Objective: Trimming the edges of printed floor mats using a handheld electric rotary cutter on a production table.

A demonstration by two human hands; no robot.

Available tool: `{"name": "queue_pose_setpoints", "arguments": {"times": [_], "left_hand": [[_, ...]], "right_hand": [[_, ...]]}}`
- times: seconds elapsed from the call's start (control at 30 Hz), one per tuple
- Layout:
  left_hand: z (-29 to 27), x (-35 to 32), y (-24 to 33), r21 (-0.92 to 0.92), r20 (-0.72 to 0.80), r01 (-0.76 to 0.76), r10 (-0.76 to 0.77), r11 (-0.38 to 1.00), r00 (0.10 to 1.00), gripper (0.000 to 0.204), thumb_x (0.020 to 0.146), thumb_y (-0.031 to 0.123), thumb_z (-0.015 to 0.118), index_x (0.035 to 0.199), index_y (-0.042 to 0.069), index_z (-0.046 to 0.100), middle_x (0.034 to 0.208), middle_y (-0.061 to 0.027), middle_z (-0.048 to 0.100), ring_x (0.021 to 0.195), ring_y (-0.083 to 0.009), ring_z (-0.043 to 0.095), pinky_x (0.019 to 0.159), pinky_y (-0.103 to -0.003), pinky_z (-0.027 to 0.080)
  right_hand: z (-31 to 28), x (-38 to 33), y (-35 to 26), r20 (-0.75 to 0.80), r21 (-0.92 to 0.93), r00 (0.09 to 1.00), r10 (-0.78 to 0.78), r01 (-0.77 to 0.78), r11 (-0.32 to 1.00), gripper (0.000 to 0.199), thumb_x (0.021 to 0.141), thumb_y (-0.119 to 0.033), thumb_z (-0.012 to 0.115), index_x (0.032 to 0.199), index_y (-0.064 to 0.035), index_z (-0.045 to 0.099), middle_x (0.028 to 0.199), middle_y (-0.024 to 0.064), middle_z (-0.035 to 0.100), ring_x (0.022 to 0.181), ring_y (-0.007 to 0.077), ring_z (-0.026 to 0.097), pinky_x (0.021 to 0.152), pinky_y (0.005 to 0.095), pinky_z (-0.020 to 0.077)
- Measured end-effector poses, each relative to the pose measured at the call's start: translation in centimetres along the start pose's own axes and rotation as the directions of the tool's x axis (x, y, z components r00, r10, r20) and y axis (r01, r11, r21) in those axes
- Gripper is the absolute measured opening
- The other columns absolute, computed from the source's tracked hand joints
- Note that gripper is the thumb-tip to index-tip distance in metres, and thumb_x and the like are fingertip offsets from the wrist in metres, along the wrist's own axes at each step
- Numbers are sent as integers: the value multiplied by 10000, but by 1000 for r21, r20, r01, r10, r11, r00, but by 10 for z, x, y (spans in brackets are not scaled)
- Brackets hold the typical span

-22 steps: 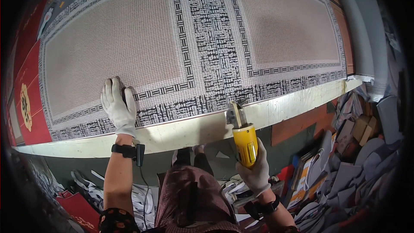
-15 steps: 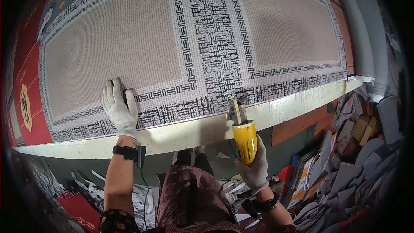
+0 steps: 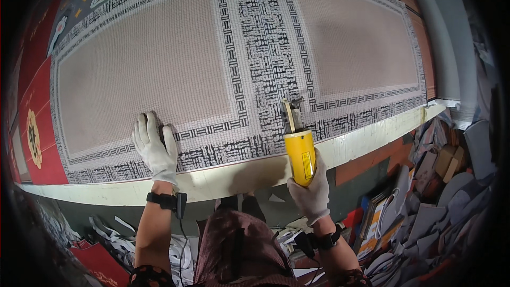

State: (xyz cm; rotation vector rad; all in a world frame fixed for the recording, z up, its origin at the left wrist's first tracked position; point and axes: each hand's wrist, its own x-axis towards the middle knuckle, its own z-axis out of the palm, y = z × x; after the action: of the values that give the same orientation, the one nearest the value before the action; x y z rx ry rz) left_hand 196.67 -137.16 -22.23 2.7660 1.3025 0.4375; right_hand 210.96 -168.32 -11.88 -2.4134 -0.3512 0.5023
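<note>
A printed mat sheet [image 3: 143,74] with beige panels and black-and-white patterned borders lies flat on the work table. My left hand [image 3: 156,148], in a white glove, rests open on it near the front border, fingers stretched out. My right hand [image 3: 312,194], also gloved, is wrapped round the yellow body of a handheld electric cutter [image 3: 301,151]. The cutter's metal head overlies the patterned strip between the two panels, at the lower end of a thin line running along that strip. Whether its blade touches the mat I cannot tell.
The pale table edge [image 3: 366,143] curves across in front of me. Red mats [image 3: 40,127] lie at the left, a grey roll [image 3: 443,48] at the right. Heaps of offcuts [image 3: 425,223] cover the floor right, with white strips [image 3: 114,244] at the left.
The cutter in my right hand has advanced away from me, from the mat's front edge onto the patterned strip. My left hand stays flat on the mat; the view has shifted slightly.
</note>
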Motion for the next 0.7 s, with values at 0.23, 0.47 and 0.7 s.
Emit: {"name": "queue_pose_setpoints", "arguments": {"times": [0.23,0.47,0.7], "left_hand": [[0,9,-10,-170,85,158,-145,973,986,445,958,248,490,1358,58,538,1444,-201,474,1359,-385,393,1159,-502,261],[5,84,-4,-266,205,207,-155,941,966,562,957,298,499,1426,-2,425,1518,-210,372,1425,-380,300,1187,-486,231],[31,177,18,-142,310,250,-196,958,930,659,968,396,494,1496,35,339,1552,-214,313,1462,-379,231,1213,-483,176]], "right_hand": [[12,39,-17,34,129,998,57,-60,990,850,756,-64,729,1468,48,279,1316,220,525,1197,275,577,987,356,476],[22,85,-34,3,208,1000,20,-21,978,839,734,-41,710,1457,22,290,1270,163,513,1142,227,560,948,320,482],[27,126,-53,20,153,999,27,-30,988,852,725,-59,705,1462,38,289,1308,193,509,1183,279,558,1001,355,460]]}}
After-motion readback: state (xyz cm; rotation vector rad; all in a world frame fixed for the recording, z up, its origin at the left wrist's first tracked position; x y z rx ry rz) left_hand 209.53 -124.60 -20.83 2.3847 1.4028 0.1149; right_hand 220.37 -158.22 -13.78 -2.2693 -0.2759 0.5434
